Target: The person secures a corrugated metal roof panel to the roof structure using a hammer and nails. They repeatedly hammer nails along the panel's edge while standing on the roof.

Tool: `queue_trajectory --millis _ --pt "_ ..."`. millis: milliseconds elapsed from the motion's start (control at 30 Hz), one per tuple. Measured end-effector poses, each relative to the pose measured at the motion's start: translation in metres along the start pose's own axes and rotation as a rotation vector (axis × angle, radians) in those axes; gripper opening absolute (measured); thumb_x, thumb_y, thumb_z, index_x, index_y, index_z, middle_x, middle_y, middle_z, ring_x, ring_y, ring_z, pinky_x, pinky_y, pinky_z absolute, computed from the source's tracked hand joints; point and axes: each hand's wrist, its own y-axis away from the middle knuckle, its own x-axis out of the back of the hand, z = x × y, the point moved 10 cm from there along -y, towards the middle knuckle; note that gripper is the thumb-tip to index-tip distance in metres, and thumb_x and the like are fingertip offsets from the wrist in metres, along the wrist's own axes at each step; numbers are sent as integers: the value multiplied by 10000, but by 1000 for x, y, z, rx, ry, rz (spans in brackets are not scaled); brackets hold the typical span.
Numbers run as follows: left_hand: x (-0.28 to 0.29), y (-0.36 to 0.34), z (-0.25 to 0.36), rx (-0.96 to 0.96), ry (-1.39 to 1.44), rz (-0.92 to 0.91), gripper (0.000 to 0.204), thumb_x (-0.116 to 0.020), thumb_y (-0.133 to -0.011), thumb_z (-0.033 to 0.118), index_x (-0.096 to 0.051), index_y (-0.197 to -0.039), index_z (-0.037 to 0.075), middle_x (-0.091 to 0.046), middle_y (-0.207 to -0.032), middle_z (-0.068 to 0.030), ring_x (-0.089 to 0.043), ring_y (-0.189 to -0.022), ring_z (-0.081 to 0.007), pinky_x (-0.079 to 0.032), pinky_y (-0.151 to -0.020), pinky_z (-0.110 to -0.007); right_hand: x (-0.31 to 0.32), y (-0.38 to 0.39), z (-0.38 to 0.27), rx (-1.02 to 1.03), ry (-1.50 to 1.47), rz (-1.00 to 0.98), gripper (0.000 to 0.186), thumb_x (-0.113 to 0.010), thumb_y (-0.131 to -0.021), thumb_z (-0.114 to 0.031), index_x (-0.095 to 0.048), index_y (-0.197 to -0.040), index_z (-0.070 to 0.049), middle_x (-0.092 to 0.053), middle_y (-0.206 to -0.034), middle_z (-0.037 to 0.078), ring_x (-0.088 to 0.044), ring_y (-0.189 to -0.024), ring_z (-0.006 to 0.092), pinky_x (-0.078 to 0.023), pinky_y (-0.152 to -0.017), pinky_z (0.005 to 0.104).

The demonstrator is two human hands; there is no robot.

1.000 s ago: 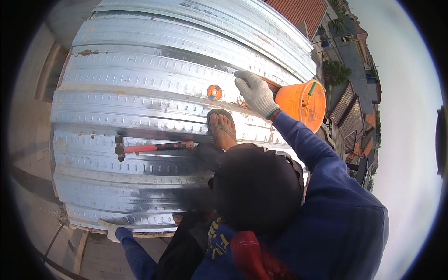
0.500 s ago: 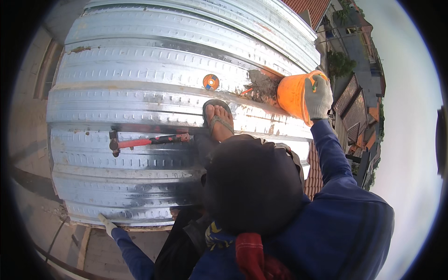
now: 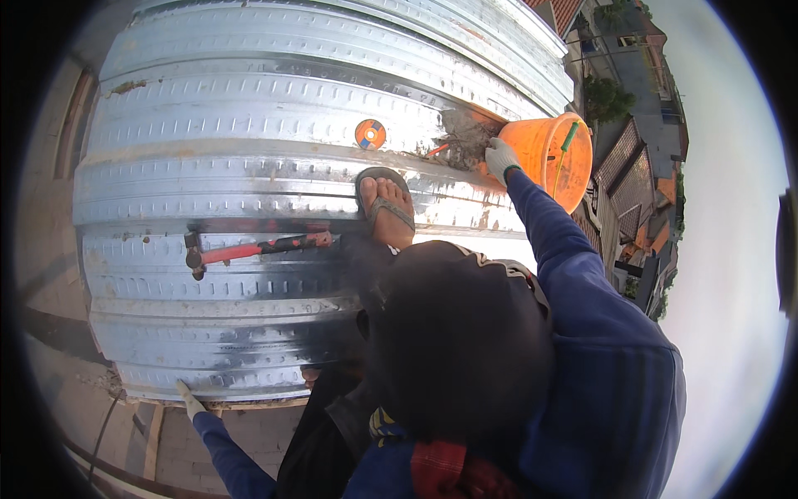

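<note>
Right hand (image 3: 502,158): I'm apparently reaching beside the orange bucket (image 3: 525,143).
Finger spread: cannot tell.
Next move: probably calling for a careful grip.

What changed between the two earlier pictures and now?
The right hand went from over the sheet right to the rim of the bucket, then came off it leftward to its side by the mortar; whether its grip closes on anything is unclear. The left hand stayed at the sheet's edge; hammer and disc stayed put.
</note>
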Motion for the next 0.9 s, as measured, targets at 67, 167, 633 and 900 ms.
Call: queue_trajectory --millis 67,167,633,900 --pt "-20 3 -7 39 -16 -51 1132 -665 -882 806 -446 -1602 -40 -505 -1609 -146 -518 -1413 -288 -371 -1208 -383 -21 -29 36 -64 71 10 498 -544 -1016 -203 -582 -1501 -94 -713 -1309 222 -734 -1094 331 -588 -933 407" --pt "-10 11 -1 21 35 -14 1113 -678 -880 797 -467 -1593 -31 -512 -1599 -146 -523 -1402 -292 -371 -1209 -385 -45 -24 -10 -131 -189 -118 554 -544 -997 -168 -543 -1546 -93 -706 -1310 209 -740 -1048 276 -608 -885 383" --pt "6 9 -9 69 -25 101 1114 -712 -844 803 -517 -1543 -42 -561 -1553 -156 -574 -1353 -301 -454 -1140 -417 -26 72 -79 327 149 -356 476 -538 -979 -404 -748 -1273 -94 -756 -1216 200 -698 -1136 410 -524 -1032 468" --pt "24 74 20 169 -360 483 1172 -624 -844 866 -546 -1485 -112 -590 -1505 -241 -637 -1296 -381 -519 -1078 -425 1 80 -115 513 5 -515 430 -635 -977 -413 -743 -1235 -86 -759 -1142 212 -714 -1095 400 -552 -971 465"
